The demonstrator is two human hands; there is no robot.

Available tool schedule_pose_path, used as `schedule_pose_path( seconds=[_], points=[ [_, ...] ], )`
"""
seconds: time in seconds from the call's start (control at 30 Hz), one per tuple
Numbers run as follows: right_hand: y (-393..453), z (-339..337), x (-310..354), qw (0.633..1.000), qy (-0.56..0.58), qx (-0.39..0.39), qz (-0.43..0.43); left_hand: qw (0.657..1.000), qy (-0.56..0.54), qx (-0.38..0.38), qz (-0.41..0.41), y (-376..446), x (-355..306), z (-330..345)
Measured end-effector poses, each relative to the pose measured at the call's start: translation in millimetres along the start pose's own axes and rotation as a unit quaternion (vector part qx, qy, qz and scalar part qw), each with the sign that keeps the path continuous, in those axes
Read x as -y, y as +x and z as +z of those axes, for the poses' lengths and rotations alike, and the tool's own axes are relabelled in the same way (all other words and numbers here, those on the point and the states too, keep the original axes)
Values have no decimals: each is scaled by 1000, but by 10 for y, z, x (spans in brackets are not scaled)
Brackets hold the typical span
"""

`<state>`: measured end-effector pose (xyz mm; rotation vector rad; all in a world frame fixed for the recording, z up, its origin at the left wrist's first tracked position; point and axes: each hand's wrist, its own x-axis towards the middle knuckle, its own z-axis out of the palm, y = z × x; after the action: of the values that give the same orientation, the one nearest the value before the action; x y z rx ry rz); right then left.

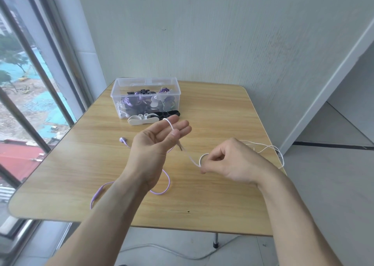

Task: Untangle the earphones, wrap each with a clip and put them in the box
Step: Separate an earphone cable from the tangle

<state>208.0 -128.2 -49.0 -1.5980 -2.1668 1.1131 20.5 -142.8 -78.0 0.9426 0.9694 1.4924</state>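
The white cord (187,154) runs taut above the bench (222,124), looped over the left hand's (159,140) spread fingers and pinched in the closed right hand (224,160). Winding seems to be the step in hand. Next likely calls for more turns, then a white clip (141,120) beside the box (145,97). The purple earphone (162,191) lies under the left arm.

A wooden surface (212,108) with rounded corners stands against a pale textured wall (222,33). To the left, a window (26,95) overlooks a construction site. A white cable (172,253) trails across the tiled floor (323,195) beside a table leg (216,241).
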Motion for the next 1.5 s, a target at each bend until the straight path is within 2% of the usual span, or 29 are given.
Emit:
schedule_pose_path(
  seconds=[0.1,0.17,0.23,0.33,0.4,0.47,0.53,0.6,0.73,0.83,0.9,1.0,1.1,1.17,1.33,1.37,1.43,1.5],
  points=[
    [-47,34,91,996,26,50,-67,991,126,7,32,-24,42,16],
    [-72,13,133,990,73,35,-116,965,255,41,50,-44,81,10],
    [-92,-40,142,977,153,-1,-148,941,315,119,43,-70,100,9],
    [-63,-98,81,954,243,-76,-162,946,238,219,-19,-113,70,23],
    [-5,-96,3,951,244,-135,-135,954,155,244,-84,-117,16,34],
    [41,-68,-52,953,230,-161,-113,952,104,257,-127,-118,-40,54],
    [67,-36,-80,956,216,-169,-105,955,67,246,-154,-123,-75,86],
    [87,-9,-82,962,197,-155,-106,966,25,197,-163,-116,-96,116],
    [113,92,3,981,125,-105,-105,979,-112,104,-132,-70,-108,104],
    [115,222,107,990,69,-69,-101,984,-147,41,-90,-34,-98,79],
    [101,293,159,994,40,-43,-96,993,-105,16,-44,-22,-71,67],
    [78,333,213,995,0,-27,-101,997,65,-45,18,-19,-24,21],
    [59,287,253,992,-9,-25,-120,989,142,-42,9,-38,-39,-3],
    [41,245,269,992,11,-29,-124,990,137,-29,-24,-39,-66,-9],
    [58,186,236,990,37,-43,-126,993,11,-46,-106,25,-137,-90],
    [65,181,221,990,35,-44,-128,993,29,-42,-108,39,-137,-111],
    [68,184,202,989,40,-35,-136,987,143,-9,-78,22,-128,-126],
    [54,185,205,987,64,-15,-144,962,259,71,-57,-28,-115,-86]
  ],
)
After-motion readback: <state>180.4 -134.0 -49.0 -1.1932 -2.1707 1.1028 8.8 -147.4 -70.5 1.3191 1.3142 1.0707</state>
